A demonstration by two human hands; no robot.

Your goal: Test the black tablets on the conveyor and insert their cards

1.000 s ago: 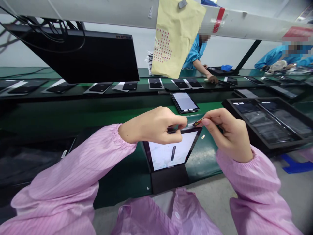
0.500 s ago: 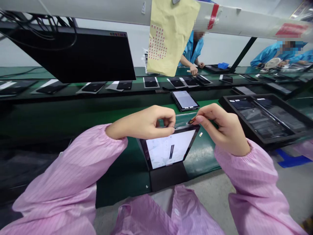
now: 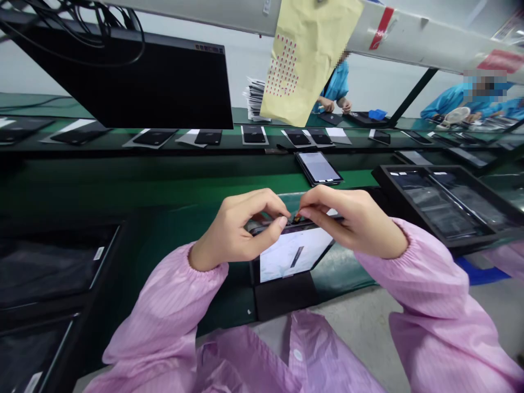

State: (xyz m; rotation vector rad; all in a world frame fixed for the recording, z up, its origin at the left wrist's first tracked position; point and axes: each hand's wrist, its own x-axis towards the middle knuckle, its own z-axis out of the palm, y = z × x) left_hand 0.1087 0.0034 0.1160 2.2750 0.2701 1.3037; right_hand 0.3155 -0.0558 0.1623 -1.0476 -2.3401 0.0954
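A tablet (image 3: 282, 256) with a lit, whitish screen stands tilted up on a dark stand or cover (image 3: 282, 297) in front of me. My left hand (image 3: 249, 224) is closed at its top edge, the thumb across the front and the fingers partly hidden behind. Between the thumb and forefinger of my right hand (image 3: 347, 218) is a small card (image 3: 297, 219), dark with an orange part, held right at that edge close to my left fingertips. Whether the card has entered a slot cannot be seen.
Behind the hands lies another tablet (image 3: 319, 166). A black tray (image 3: 379, 174) with wrapped devices is at right, another black tray (image 3: 98, 295) at left. A monitor (image 3: 164, 87) and a yellow paper (image 3: 303, 65) hang above. Co-workers in blue (image 3: 338, 82) work across the line.
My right hand has moved left with the small card, bringing it to the tablet's top edge beside my left fingertips. The view has shifted slightly, showing more of the left tray.
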